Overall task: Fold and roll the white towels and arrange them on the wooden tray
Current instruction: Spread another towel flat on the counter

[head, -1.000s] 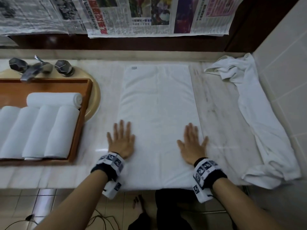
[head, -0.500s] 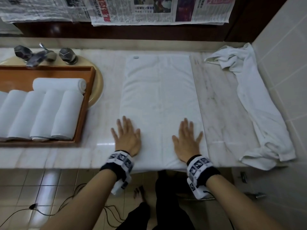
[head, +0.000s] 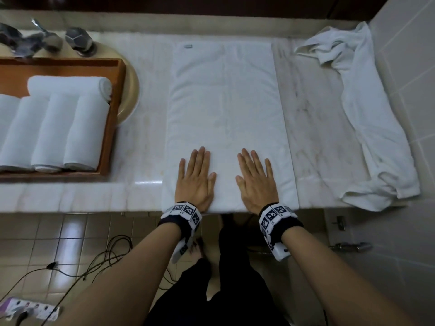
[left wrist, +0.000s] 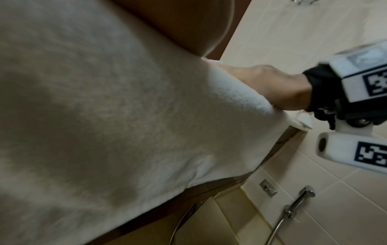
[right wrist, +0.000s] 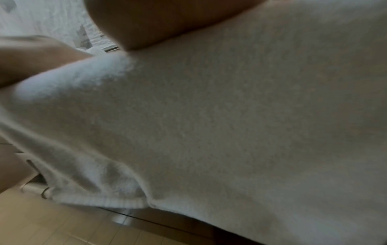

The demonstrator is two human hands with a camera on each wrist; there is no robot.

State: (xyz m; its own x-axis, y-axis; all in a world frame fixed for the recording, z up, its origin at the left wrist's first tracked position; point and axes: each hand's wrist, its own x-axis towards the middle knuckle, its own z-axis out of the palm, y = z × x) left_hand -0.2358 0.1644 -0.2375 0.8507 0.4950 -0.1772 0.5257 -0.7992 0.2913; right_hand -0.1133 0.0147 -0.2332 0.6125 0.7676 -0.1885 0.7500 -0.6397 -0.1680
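Observation:
A white towel (head: 226, 109) lies folded into a long strip on the marble counter, its near end at the counter's front edge. My left hand (head: 195, 177) and right hand (head: 255, 178) lie flat on that near end, fingers straight, side by side. Both wrist views are filled with the towel's cloth (left wrist: 125, 116) (right wrist: 230, 124), and the left wrist view also shows my right hand (left wrist: 270, 87) pressing the towel. At the left, the wooden tray (head: 115, 109) holds several rolled white towels (head: 68, 128). A loose white towel (head: 367, 114) lies crumpled along the counter's right side.
A tap with two handles (head: 47, 40) stands behind the tray over a beige basin rim (head: 131, 95). A tiled wall (head: 409, 67) closes the right side. Cables (head: 98, 260) and a power strip (head: 30, 311) lie on the floor tiles below.
Both hands have slid back along the towel toward its near end and moved closer together. The head view has tipped down, showing more floor.

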